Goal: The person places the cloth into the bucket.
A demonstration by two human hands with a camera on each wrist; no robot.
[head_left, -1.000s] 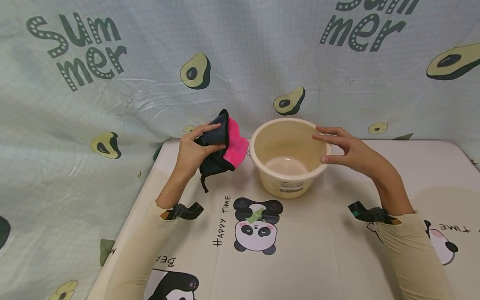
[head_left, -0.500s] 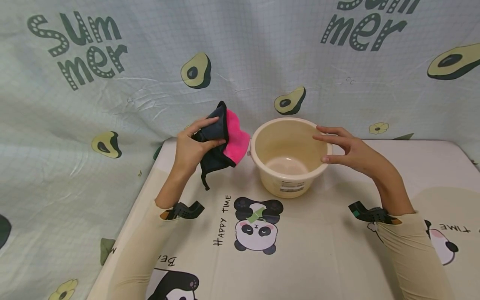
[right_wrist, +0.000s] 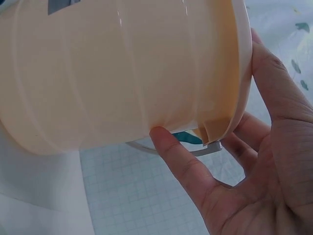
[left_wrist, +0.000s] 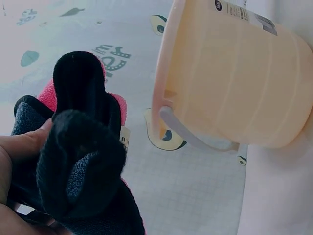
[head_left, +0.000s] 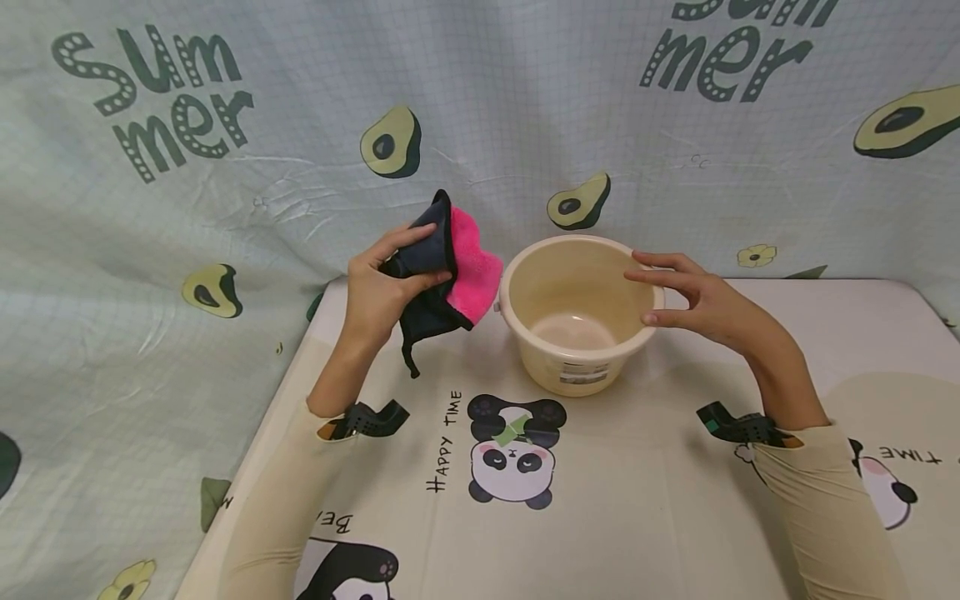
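Observation:
My left hand (head_left: 382,287) grips a folded cleaning cloth (head_left: 474,271), dark navy on one side and bright pink on the other, with black edging. It is held up just left of the bucket's rim, above the table. A black hanging loop (left_wrist: 80,164) on the cloth faces the camera in the left wrist view. The cream plastic bucket (head_left: 558,354) stands upright, and its visible inside holds nothing. At its right rim my right hand (head_left: 697,304) holds on, fingers reaching over the edge. In the right wrist view one finger (right_wrist: 183,164) touches the bucket's outer wall.
The table (head_left: 615,517) has a light cover printed with pandas and lettering. Behind and to the left hangs a pale curtain (head_left: 480,108) with avocado prints. A grey handle (left_wrist: 188,137) hangs at the bucket's side. A label (head_left: 583,372) is on the bucket's front.
My left hand has lifted the cloth a little, and its pink part has shifted slightly toward the bucket. The right hand and the bucket have stayed still.

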